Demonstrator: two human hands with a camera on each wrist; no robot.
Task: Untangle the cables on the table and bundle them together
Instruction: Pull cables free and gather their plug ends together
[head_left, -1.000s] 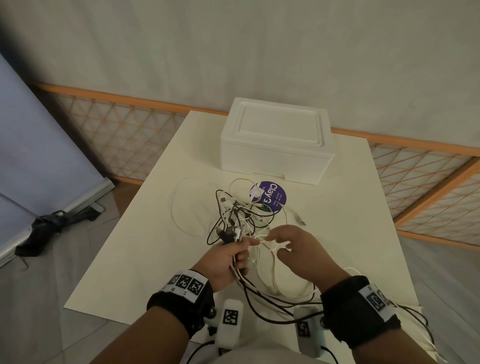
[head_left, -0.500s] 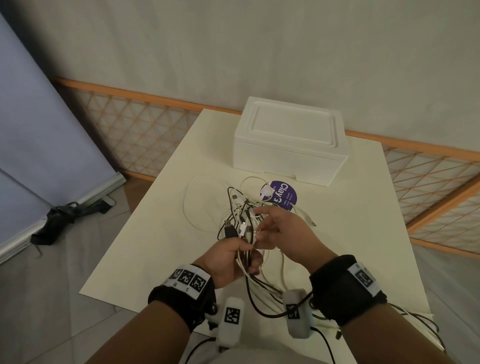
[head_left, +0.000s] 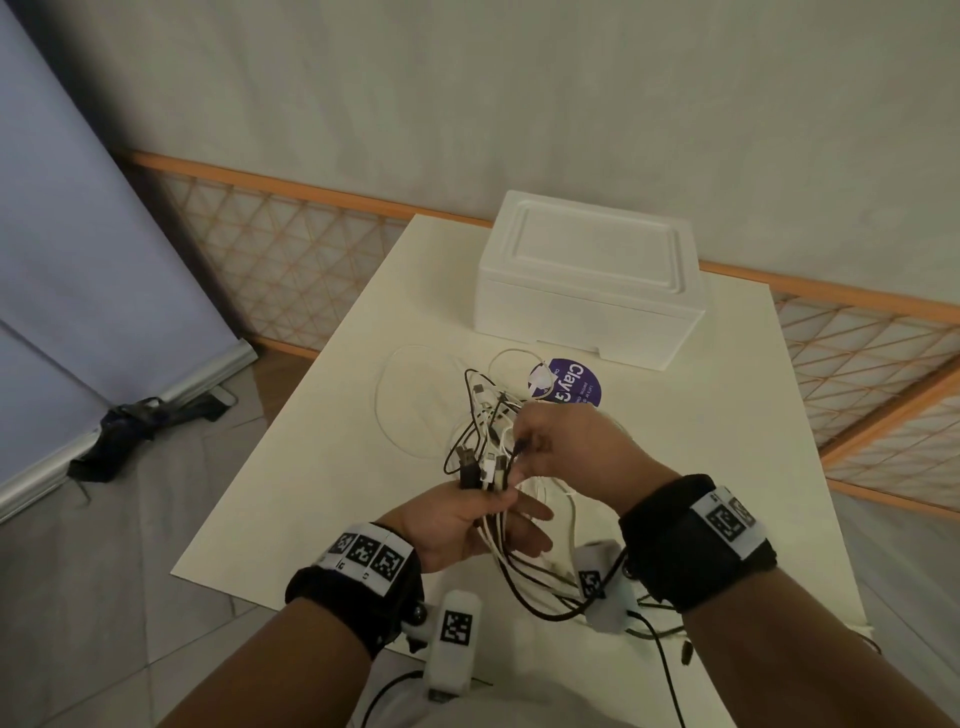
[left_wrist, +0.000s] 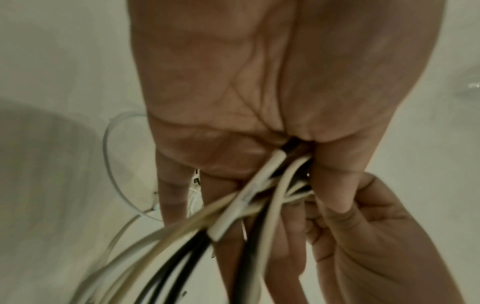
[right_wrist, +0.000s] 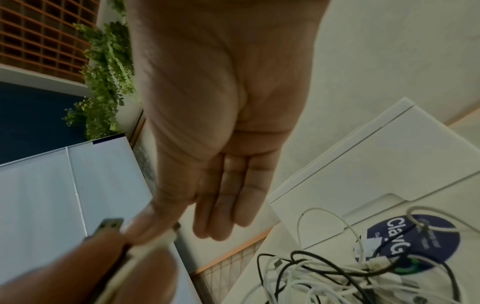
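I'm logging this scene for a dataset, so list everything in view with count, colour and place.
cables: several, white and black, tangled mid-table, ends gathered in the left hand
foam box: one, white, far end of table
round sticker: one, purple, on table before the box
table: one, cream
screen panel: one, pale blue, on floor at left
lattice rail: orange, behind table
wrist bands: two, black with tags
left hand: grips cable ends
right hand: pinches a cable end
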